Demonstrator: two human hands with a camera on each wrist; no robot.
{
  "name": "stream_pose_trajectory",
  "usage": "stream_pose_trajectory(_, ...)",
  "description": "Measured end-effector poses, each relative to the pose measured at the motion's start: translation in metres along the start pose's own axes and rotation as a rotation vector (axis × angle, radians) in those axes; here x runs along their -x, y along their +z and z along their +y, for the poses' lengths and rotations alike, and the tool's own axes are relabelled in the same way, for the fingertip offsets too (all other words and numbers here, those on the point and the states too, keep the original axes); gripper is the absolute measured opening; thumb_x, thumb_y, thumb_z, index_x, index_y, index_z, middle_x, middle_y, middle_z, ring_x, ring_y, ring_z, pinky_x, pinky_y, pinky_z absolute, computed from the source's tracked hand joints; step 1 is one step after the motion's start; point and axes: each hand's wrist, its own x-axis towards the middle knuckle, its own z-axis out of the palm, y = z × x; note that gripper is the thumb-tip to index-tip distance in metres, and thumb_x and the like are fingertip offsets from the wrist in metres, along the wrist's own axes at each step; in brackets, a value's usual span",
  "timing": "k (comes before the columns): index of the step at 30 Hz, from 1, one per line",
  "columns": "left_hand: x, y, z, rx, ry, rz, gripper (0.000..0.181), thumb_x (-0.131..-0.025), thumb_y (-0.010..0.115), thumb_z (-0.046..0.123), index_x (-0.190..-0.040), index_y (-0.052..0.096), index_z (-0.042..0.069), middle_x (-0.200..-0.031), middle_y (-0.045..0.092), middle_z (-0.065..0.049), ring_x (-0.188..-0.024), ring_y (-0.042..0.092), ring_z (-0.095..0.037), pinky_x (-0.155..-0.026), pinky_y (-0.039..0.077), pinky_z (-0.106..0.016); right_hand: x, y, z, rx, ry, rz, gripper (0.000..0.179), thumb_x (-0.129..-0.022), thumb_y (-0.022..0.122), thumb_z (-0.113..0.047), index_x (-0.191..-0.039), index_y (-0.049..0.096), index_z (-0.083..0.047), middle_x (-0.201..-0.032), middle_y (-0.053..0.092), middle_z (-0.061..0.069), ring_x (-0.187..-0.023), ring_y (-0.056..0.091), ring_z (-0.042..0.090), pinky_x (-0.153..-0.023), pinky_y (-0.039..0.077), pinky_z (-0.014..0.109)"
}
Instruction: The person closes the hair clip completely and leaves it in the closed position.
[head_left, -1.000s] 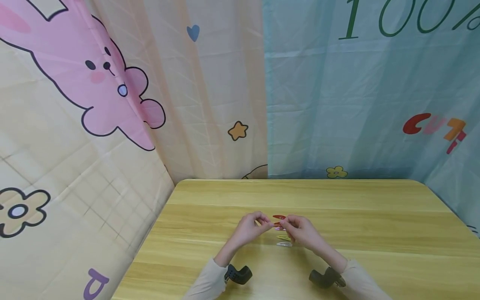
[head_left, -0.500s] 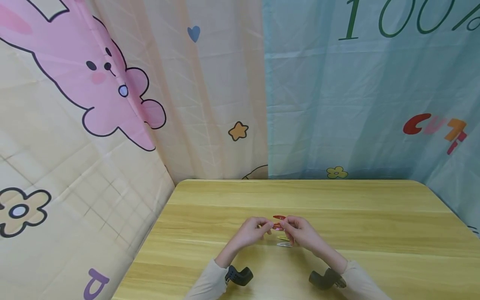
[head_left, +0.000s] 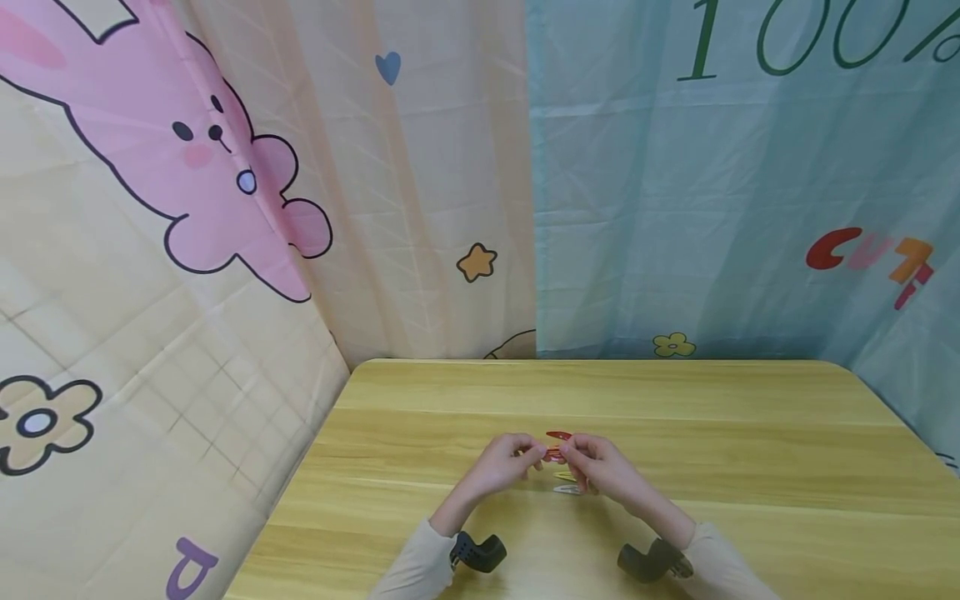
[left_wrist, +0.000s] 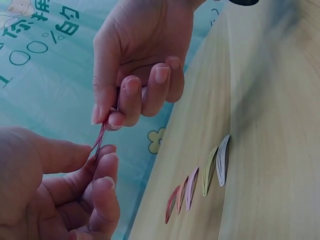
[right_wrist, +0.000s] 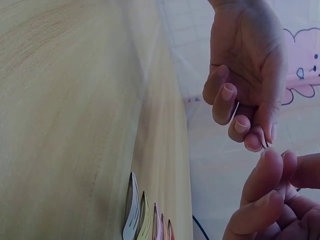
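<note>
A dark red snap hair clip [left_wrist: 101,131] is held in the air between both hands, each end pinched. My left hand [head_left: 504,462] grips one end between thumb and fingertips; the left wrist view shows the clip's thin strips slightly apart there. The other end is pinched by my right hand [head_left: 607,468], its remaining fingers loosely curled. Below on the table lie a red clip [left_wrist: 172,204], an orange clip [left_wrist: 181,195], a pink clip [left_wrist: 191,189], a yellow-green clip [left_wrist: 209,172] and a white clip [left_wrist: 223,161], in a row. Fingertips mostly hide the held clip in the right wrist view.
The wooden table [head_left: 420,400] has rounded far corners. Printed curtains [head_left: 637,208] hang behind it and at both sides. A dark device [head_left: 480,552] is strapped at the left wrist, another device [head_left: 651,558] at the right.
Over the second, my left hand has shifted slightly nearer the body and its fingers have changed their hold. My right hand has barely moved. The clips on the table have stayed put.
</note>
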Motion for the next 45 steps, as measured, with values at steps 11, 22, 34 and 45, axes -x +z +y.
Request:
stream_pose_trajectory(11,0.0,0.0,0.003,0.069,0.033,0.011,0.018,-0.097,0.055,0.017,-0.091,0.066,0.003,-0.08,0.062,-0.009,-0.066,0.056,-0.028,-0.054,0.041,-0.024,0.001,0.001,-0.002,-0.007,-0.016,-0.011,0.029,-0.1,0.05,-0.025,-0.094,0.052,0.004,-0.066,0.05,0.004,-0.052,0.045,0.017,-0.044,0.031,0.024)
stream_pose_trajectory(22,0.0,-0.001,0.003,0.145,0.029,0.0,0.018,-0.098,0.053,0.015,-0.091,0.064,0.003,-0.078,0.057,-0.001,-0.063,0.05,-0.013,-0.055,0.04,-0.023,-0.002,0.0,0.001,-0.09,-0.062,-0.036,0.03,-0.101,0.047,-0.022,-0.09,0.049,0.006,-0.065,0.05,0.005,-0.051,0.045,0.017,-0.044,0.033,0.026)
stream_pose_trajectory(34,0.0,-0.001,0.0,0.207,0.023,-0.02,0.018,-0.098,0.053,0.013,-0.089,0.063,0.001,-0.078,0.057,-0.002,-0.065,0.051,-0.015,-0.065,0.046,-0.039,-0.002,-0.001,0.005,-0.118,-0.079,-0.076,0.035,-0.101,0.049,-0.025,-0.096,0.047,0.009,-0.069,0.049,0.003,-0.053,0.044,0.011,-0.046,0.032,0.024)
stream_pose_trajectory(45,0.001,-0.001,0.0,0.277,-0.001,-0.018,0.021,-0.098,0.053,0.012,-0.093,0.06,-0.006,-0.079,0.056,-0.007,-0.067,0.049,-0.023,-0.054,0.034,-0.024,-0.003,-0.003,0.008,-0.243,-0.068,-0.115,0.028,-0.1,0.05,-0.027,-0.093,0.049,0.001,-0.069,0.049,0.0,-0.055,0.046,0.009,-0.053,0.04,0.023)
